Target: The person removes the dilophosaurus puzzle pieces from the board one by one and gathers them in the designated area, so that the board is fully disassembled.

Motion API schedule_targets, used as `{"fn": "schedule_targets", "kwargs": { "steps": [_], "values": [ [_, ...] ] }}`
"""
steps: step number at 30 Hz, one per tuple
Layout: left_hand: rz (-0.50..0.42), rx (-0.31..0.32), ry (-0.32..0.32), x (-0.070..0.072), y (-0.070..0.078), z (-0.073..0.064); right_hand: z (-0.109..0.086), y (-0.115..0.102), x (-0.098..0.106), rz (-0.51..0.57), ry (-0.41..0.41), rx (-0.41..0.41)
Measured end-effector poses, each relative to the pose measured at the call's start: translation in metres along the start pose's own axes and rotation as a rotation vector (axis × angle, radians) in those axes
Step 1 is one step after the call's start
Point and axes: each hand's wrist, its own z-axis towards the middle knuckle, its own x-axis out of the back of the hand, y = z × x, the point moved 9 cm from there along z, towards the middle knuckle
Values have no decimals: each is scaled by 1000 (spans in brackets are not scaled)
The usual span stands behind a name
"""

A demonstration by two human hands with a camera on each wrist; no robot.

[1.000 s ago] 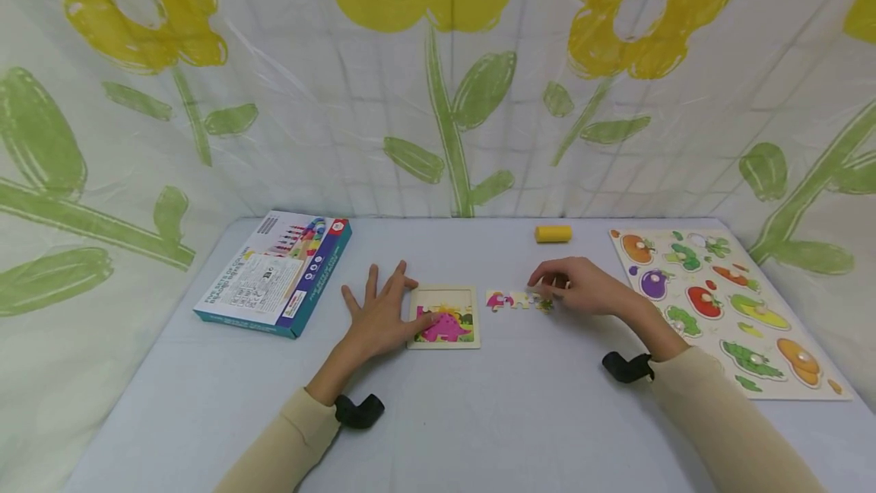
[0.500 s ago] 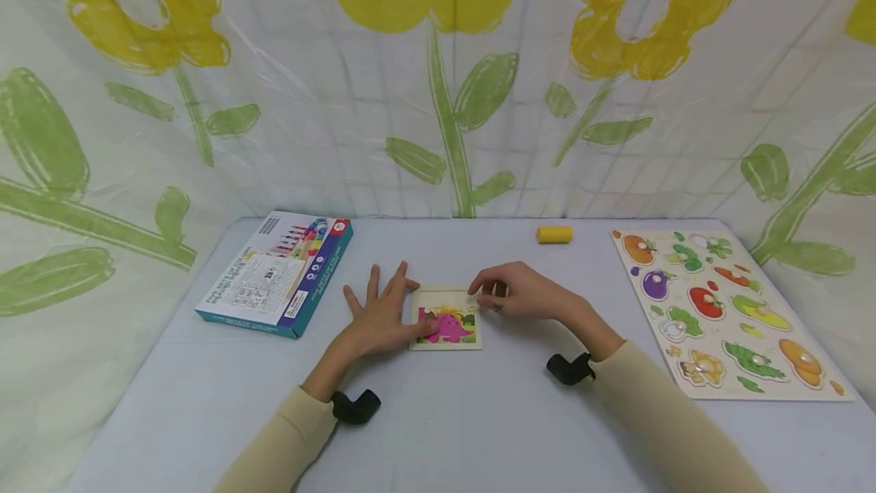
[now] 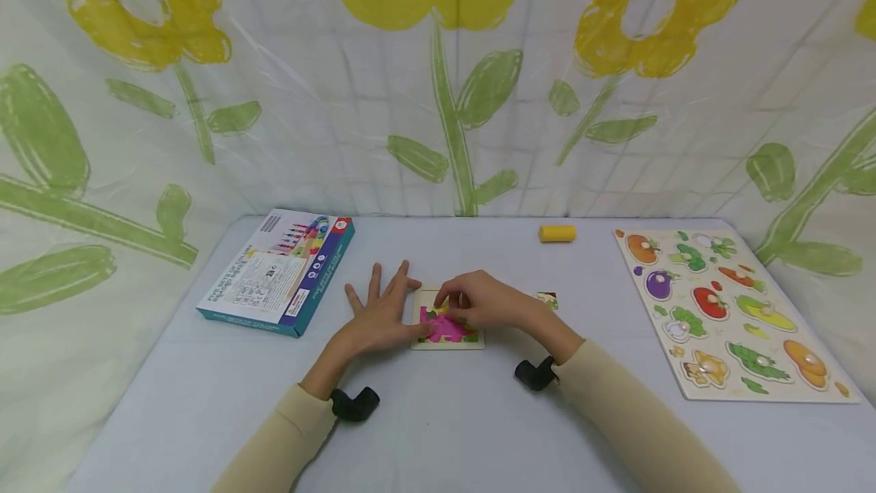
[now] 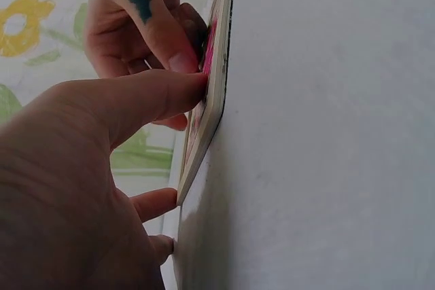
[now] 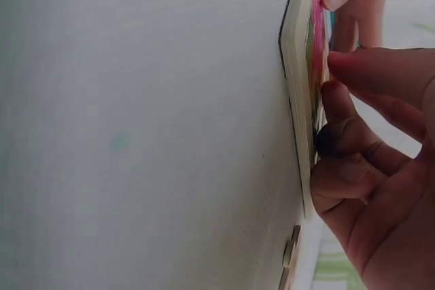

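A small square wooden jigsaw tray (image 3: 427, 296) with a pink dinosaur picture (image 3: 448, 331) lies in mid-table. My left hand (image 3: 379, 318) is at its left edge, fingers spread; its thumb presses on the pink pieces, also seen in the left wrist view. Over the tray's upper right part, my right hand (image 3: 486, 301) has thumb and index finger brought close together at the puzzle surface. They pinch a puzzle piece, mostly hidden by the fingers. In the right wrist view, the right thumb (image 5: 360, 66) and fingers touch the picture side of the tray (image 5: 297, 66).
A loose puzzle piece (image 3: 547, 300) lies right of the tray, partly behind the right wrist. Farther back is a yellow cylinder (image 3: 557, 233). A flat boxed set (image 3: 277, 272) lies at left. At right is a vegetable peg board (image 3: 739, 318). A flower-printed cloth (image 3: 308, 97) hangs behind.
My right hand has moved left from the row of loose pieces onto the tray. One loose piece now shows where several lay. The left hand stays in place.
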Motion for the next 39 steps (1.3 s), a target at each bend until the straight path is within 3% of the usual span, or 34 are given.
{"fn": "schedule_targets", "kwargs": {
  "steps": [19, 39],
  "values": [
    [12, 8, 6, 0, -1, 2, 6, 3, -3, 39, -35, -79],
    [-12, 8, 0, 0, -1, 3, 5, 4, -3, 68, -6, -89]
  ]
}}
